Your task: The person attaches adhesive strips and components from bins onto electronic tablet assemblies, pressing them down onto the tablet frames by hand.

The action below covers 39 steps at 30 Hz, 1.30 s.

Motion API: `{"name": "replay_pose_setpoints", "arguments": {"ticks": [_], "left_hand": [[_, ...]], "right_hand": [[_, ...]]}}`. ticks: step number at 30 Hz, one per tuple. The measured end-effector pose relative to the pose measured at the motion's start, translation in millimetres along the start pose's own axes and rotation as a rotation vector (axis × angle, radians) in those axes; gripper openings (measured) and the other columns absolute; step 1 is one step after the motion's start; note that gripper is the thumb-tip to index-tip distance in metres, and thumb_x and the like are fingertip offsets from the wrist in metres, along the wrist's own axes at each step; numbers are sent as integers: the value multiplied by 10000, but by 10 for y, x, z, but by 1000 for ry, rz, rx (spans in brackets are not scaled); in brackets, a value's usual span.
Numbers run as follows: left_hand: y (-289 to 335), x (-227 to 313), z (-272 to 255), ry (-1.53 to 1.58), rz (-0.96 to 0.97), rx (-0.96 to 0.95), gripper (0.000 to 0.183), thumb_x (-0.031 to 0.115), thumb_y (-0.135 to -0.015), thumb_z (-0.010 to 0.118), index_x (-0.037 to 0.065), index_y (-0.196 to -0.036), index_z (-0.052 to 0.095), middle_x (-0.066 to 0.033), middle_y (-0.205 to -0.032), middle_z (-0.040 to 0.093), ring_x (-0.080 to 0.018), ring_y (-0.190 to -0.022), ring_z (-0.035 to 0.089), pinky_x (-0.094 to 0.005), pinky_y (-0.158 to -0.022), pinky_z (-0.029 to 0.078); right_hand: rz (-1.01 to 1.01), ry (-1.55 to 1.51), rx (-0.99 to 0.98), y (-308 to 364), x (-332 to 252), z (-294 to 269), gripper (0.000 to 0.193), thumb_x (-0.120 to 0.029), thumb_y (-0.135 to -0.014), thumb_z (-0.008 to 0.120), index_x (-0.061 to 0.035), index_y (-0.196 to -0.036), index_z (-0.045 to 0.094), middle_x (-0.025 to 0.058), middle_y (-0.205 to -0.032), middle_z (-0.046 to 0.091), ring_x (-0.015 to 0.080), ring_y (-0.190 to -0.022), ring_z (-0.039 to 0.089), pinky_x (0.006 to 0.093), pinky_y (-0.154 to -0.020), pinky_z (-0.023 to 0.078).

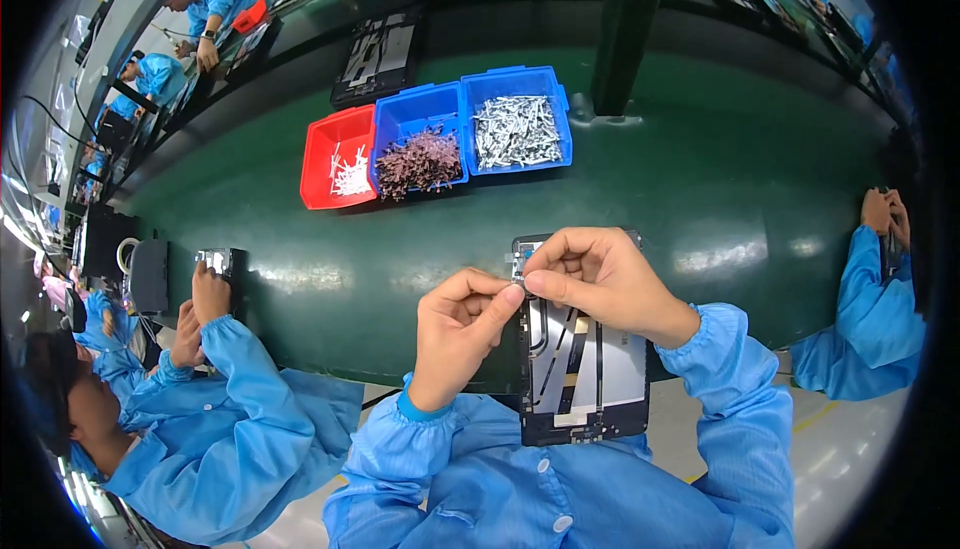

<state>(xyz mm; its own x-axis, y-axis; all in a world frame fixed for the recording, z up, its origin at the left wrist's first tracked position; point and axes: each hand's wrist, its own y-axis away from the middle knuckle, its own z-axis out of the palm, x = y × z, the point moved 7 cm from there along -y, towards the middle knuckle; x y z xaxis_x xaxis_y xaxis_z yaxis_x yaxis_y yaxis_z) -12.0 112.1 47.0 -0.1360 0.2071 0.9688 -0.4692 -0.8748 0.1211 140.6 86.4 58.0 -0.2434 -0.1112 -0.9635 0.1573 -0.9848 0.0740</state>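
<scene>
An opened tablet-like device (625,364), black-framed with a pale inner plate and dark ribbon strips, lies in front of me, its lower end at the table's near edge. Over its upper left corner my two hands meet fingertip to fingertip. My left hand (455,334) is closed in a pinch of thumb and forefinger. Beside it my right hand (615,289) pinches too, its palm above the device's top. Something small and pale shows by the fingertips, but what it is, and which hand has it, I cannot make out.
Beyond the device stand a red bin (315,164) of white strips, a blue bin (395,109) of brownish parts and another blue bin (515,79) of silvery parts. A dark post (630,29) rises behind them. Another opened device (378,59) lies farther back. Co-workers sit on both sides.
</scene>
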Motion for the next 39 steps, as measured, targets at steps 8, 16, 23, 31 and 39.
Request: {"name": "replay_pose_setpoints", "arguments": {"ticks": [8, 16, 23, 31, 39], "left_hand": [[21, -79, 53, 26, -14, -4, 118, 121, -927, 703, 9, -943, 670, 27, -700, 599, -12, -538, 470, -170, -446, 316], [40, -83, 57, 18, -58, -3, 139, 118, -924, 705, 1, -994, 674, 40, -664, 576, -10, -531, 460, -170, -444, 309], [35, 86, -17, -56, -67, 6, 237, 168, -942, 687, -13, -1094, 664, 46, -644, 561, -8, -517, 437, -179, -435, 286], [-1, 10, -68, -103, -178, -35, 179, 166, -943, 681, -3, -1002, 673, 50, -619, 536, -10, -491, 411, -191, -420, 255], [-130, 13, -288, -51, -218, 12, 157, 201, -952, 648, 44, -938, 647, 48, -577, 458, -32, -442, 357, -209, -389, 237]], "right_hand": [[-11, -34, 27, 5, 73, 14, 152, -106, -939, 677, 22, -1018, 650, 43, -901, 693, 60, -809, 643, 201, -713, 514], [4, -84, 59, 46, 34, 24, 141, -103, -941, 674, 16, -1011, 646, 35, -882, 682, 59, -797, 639, 200, -701, 508], [-79, 127, 2, 41, 15, -22, 89, -95, -898, 701, -14, -896, 664, -22, -808, 630, 8, -632, 507, 181, -545, 401], [-239, 461, 20, 63, -143, 7, 68, -60, -789, 740, -39, -825, 686, 3, -765, 603, 52, -600, 499, 235, -507, 383], [-752, 754, 43, 233, -366, 146, 104, -45, -765, 733, -59, -846, 670, 52, -811, 615, 176, -621, 582, 309, -551, 467]]}}
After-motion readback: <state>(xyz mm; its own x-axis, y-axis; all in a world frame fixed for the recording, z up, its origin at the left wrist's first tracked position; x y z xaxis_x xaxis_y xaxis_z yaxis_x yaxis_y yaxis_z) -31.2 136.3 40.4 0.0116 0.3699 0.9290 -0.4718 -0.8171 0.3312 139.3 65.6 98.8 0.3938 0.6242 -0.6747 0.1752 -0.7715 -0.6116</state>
